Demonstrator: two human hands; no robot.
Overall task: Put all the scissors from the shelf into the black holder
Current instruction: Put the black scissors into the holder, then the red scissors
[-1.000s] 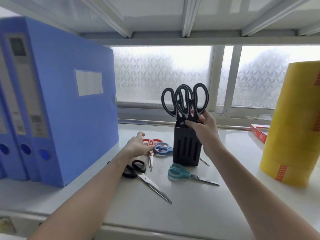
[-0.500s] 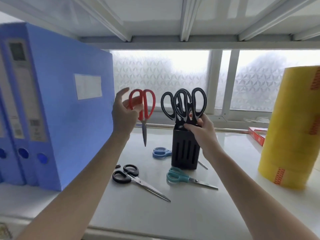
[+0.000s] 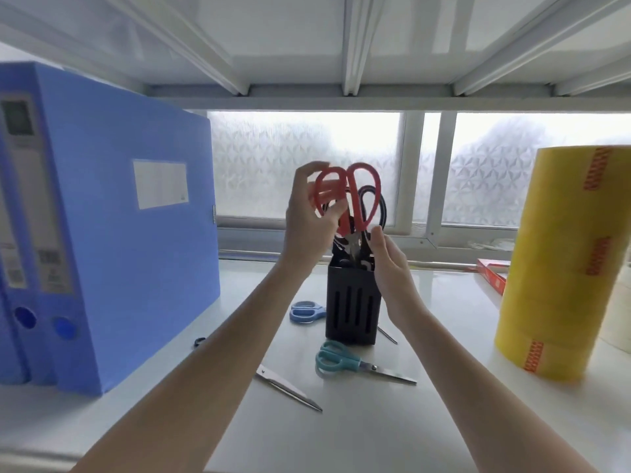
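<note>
My left hand [image 3: 307,223] grips the red-handled scissors [image 3: 356,196] by the left loop, blades pointing down into the top of the black holder [image 3: 351,302]. Black-handled scissors [image 3: 377,208] stand in the holder behind the red ones. Fingers straight, my right hand [image 3: 392,271] lies against the holder's upper right side. On the shelf lie blue-handled scissors [image 3: 305,311] left of the holder and teal-handled scissors [image 3: 336,360] in front of it. A further pair [image 3: 290,390] is mostly hidden under my left forearm.
Tall blue file boxes [image 3: 119,233] stand at the left. A tall stack of yellow tape rolls [image 3: 560,268] stands at the right, with a red box [image 3: 491,274] behind it. A frosted window closes the back, and a shelf board hangs low overhead.
My left hand picked the red scissors off the shelf, lifted them and carried them right to the holder's top. My right hand shifted from the holder's top to its right side.
</note>
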